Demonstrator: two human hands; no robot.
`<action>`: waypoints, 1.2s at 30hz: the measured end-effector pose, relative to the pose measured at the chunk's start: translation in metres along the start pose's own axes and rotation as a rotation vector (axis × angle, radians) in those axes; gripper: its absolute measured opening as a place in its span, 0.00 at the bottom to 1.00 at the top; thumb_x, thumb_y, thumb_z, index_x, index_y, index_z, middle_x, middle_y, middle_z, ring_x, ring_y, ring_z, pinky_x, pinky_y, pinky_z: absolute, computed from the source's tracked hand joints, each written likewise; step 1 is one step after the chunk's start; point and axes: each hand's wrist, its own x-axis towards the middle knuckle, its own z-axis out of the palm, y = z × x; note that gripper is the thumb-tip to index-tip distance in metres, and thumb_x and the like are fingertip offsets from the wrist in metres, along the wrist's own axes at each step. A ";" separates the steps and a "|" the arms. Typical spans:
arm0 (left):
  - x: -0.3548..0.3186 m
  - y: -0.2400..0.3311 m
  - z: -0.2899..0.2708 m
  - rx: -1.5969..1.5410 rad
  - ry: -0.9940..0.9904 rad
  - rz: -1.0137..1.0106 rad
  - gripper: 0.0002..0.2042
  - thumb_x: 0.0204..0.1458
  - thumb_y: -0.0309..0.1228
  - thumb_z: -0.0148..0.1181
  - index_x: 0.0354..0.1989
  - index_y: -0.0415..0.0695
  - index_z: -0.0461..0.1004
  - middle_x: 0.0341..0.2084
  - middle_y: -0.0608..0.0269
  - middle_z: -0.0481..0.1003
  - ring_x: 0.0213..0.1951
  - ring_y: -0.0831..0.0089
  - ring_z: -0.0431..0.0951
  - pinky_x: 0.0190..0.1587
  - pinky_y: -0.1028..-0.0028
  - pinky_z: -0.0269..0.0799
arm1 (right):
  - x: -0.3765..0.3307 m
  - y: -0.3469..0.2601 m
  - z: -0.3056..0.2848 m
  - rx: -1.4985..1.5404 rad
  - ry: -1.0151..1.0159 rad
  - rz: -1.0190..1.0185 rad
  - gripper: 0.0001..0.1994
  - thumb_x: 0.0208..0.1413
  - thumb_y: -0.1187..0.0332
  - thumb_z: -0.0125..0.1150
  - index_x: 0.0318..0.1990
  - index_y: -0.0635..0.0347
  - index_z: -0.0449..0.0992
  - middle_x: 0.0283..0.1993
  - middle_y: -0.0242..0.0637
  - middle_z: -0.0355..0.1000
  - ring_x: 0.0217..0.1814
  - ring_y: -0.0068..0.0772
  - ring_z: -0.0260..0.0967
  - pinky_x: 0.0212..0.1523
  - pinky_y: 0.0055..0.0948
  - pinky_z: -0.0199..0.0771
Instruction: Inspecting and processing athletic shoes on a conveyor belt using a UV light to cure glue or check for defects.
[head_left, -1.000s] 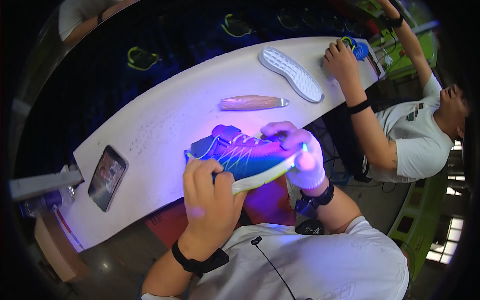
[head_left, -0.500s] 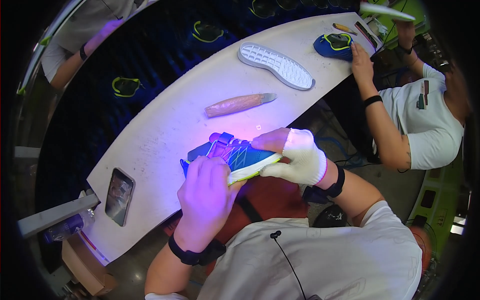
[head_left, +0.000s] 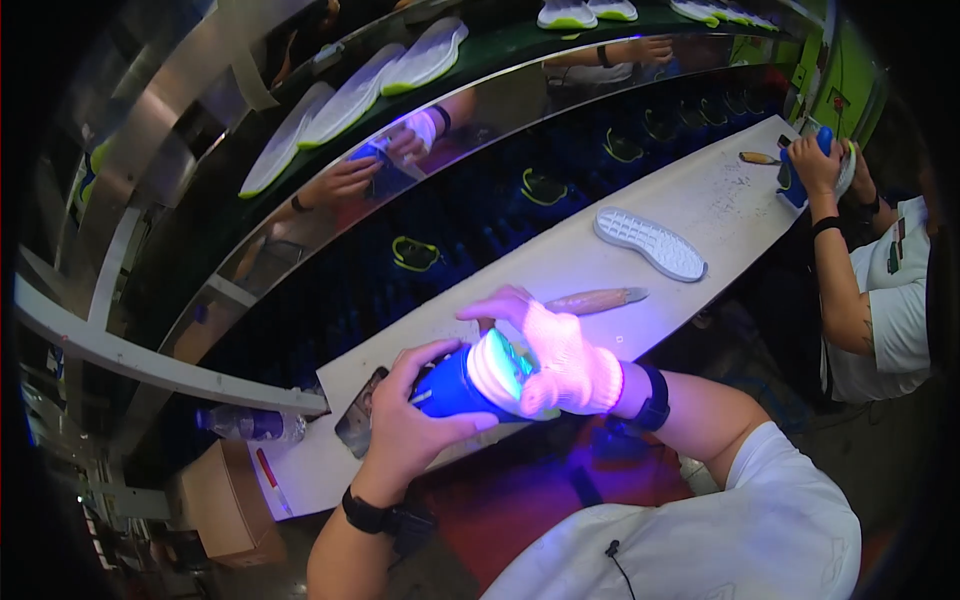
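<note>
Both my hands hold a blue shoe (head_left: 447,388) above the workbench, lit by a violet glow. My bare left hand (head_left: 402,425) is closed around its blue upper, thumb at the lower side and fingers on top. My right hand (head_left: 575,362), in a white fingerless glove that looks pink in this light, grips the white and yellow-green sole end. The shoe is tilted, and my right hand hides part of it. Just beyond that hand lies a tool with a brown wrapped handle (head_left: 590,301) and a flat grey tip.
A loose white sole (head_left: 650,243) lies farther along the bench (head_left: 700,215). By my left hand are a partly hidden phone (head_left: 357,415), a bottle (head_left: 258,425) and a metal bar (head_left: 170,372). Soles (head_left: 350,95) line an upper shelf. At right, a co-worker's hands (head_left: 815,165) handle a blue shoe.
The view has swung up and left, bringing the upper shelf in. My hands have turned the shoe from side-on to its sole end. The co-worker has lifted the other shoe off the bench.
</note>
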 end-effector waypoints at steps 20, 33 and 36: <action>0.008 0.004 0.009 0.213 0.014 -0.283 0.36 0.36 0.51 0.87 0.44 0.35 0.76 0.32 0.49 0.85 0.36 0.56 0.89 0.42 0.62 0.84 | 0.050 -0.005 0.027 0.503 -0.114 0.247 0.13 0.64 0.59 0.59 0.41 0.61 0.74 0.39 0.27 0.66 0.41 0.20 0.63 0.44 0.24 0.67; 0.031 0.063 0.068 0.781 -0.294 0.434 0.34 0.51 0.61 0.74 0.39 0.36 0.74 0.20 0.66 0.72 0.17 0.74 0.74 0.17 0.74 0.68 | -0.036 -0.011 -0.045 0.167 -0.044 -0.039 0.20 0.63 0.57 0.57 0.54 0.64 0.74 0.61 0.50 0.69 0.59 0.52 0.68 0.54 0.45 0.72; 0.021 0.058 0.069 0.780 -0.308 0.638 0.26 0.54 0.53 0.73 0.39 0.37 0.76 0.25 0.64 0.72 0.19 0.73 0.73 0.17 0.74 0.66 | -0.058 -0.045 -0.044 -0.048 -0.091 -0.096 0.23 0.61 0.61 0.54 0.58 0.68 0.74 0.64 0.58 0.70 0.64 0.63 0.69 0.61 0.56 0.72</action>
